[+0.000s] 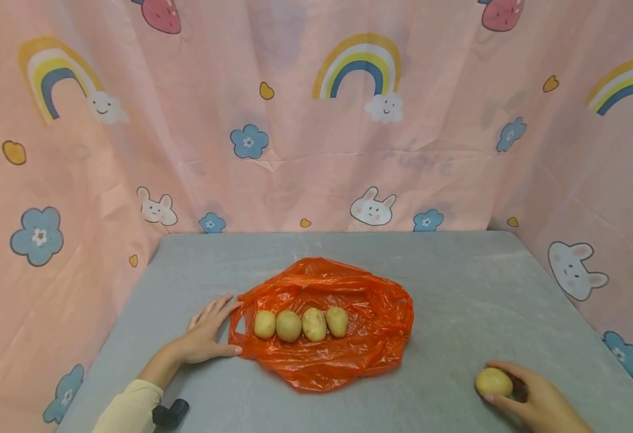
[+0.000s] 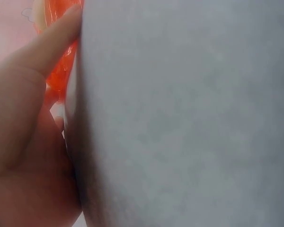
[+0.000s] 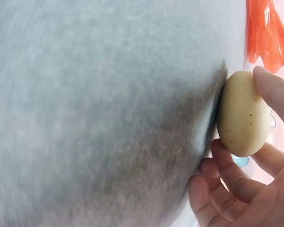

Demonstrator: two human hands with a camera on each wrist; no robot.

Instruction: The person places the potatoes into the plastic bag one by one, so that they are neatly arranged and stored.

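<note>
An orange plastic bag (image 1: 343,355) lies spread on the table, with several yellowish potatoes (image 1: 314,325) in a row on it. The second from the left looks rounder and darker. My left hand (image 1: 208,334) rests at the bag's left edge, beside a handle loop. Its thumb and fingers are extended and touch the plastic; in the left wrist view the thumb (image 2: 52,42) lies against the orange film. At the lower right, my right hand (image 1: 538,397) holds a single potato (image 1: 493,382) between thumb and fingers. In the right wrist view this potato (image 3: 244,113) is pale, oval and speckled, close to the tabletop.
The grey table (image 1: 446,270) is backed and flanked by a pink curtain (image 1: 295,192) printed with rainbows, flowers and rabbits. A small black object (image 1: 171,414) sits by the left sleeve. Grey tabletop lies between the bag and my right hand.
</note>
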